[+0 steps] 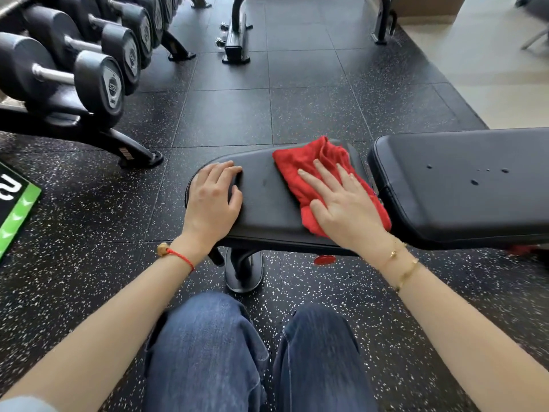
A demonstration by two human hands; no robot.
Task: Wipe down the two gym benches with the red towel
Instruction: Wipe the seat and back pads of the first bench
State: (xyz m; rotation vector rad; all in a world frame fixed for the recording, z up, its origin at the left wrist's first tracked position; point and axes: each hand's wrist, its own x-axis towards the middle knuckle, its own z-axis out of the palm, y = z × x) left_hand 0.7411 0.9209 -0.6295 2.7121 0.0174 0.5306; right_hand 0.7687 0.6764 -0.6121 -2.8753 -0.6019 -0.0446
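Observation:
A black gym bench stands in front of me, with a short seat pad and a longer back pad to its right. The crumpled red towel lies on the right part of the seat pad. My right hand presses flat on the towel with straight, spread fingers. My left hand rests on the seat pad's left end, its fingers bent over the edge. A few water drops sit on the back pad.
A dumbbell rack stands at the left, one foot near the bench. Frame legs of other equipment stand farther back on the speckled rubber floor. A green and black mat lies at the left edge. My knees are below the bench.

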